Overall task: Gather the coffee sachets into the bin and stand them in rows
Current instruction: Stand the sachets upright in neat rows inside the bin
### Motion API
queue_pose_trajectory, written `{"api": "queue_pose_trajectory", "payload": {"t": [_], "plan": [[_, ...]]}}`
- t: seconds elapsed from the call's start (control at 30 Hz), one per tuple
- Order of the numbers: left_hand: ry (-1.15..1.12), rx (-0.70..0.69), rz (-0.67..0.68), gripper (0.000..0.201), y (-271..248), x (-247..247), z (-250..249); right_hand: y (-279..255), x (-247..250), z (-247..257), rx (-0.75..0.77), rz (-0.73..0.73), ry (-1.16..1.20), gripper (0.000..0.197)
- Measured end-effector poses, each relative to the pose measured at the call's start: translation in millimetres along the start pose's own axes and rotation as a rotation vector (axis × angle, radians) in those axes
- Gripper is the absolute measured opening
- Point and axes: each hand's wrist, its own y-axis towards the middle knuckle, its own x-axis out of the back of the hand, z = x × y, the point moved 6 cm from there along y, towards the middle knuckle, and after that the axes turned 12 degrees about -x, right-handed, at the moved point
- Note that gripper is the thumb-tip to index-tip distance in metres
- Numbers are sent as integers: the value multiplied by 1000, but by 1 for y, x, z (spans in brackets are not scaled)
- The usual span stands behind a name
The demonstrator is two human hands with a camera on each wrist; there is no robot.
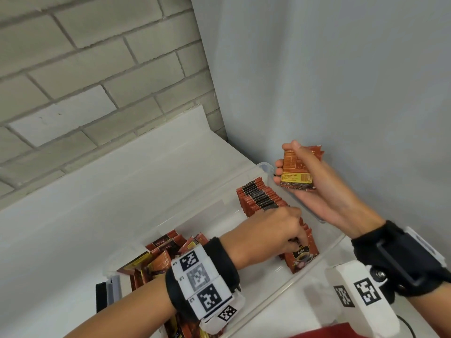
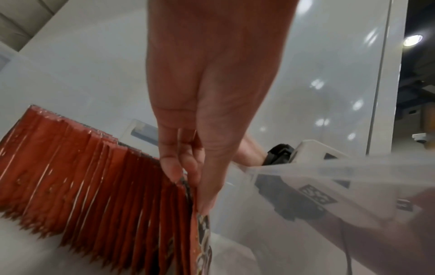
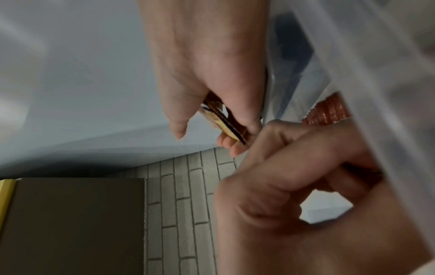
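Brickwork in pale grey fills the left of the head view, and below it a white table runs toward the corner. On that table sits a clear plastic bin, and at its left end a loose heap of coffee sachets lies jumbled, some flat and some leaning on each other. Over the heap reaches the left hand, its wrist wrapped in a black band with a white marker block. Its fingers and thumb are pressed together, pinching the top edge of the nearest sachet, which stands upright at the near end of the row of standing sachets. That row runs along the right-hand wall of the bin, the packets packed face to face and on edge, red-brown with a dark band along the top. Further right, above the far corner of the bin and apart from the row, the right hand is raised with palm turned up, its fingers curled round a small stack of sachets with the printed back facing the camera. Behind it stands a plain grey wall.
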Motion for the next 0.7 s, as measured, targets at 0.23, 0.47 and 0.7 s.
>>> {"api": "queue_pose_trajectory", "payload": {"t": [0.23, 0.47, 0.7], "plan": [[29, -71, -50, 25, -1, -3, -2, -1, 0, 0, -46, -29, -46, 48], [-203, -156, -240, 20, -8, 17, -2, -2, -3, -1, -69, -22, -59, 49], [-251, 29, -697, 16, -47, 77, 23, -5, -9, -4, -146, 155, 54, 51]]}}
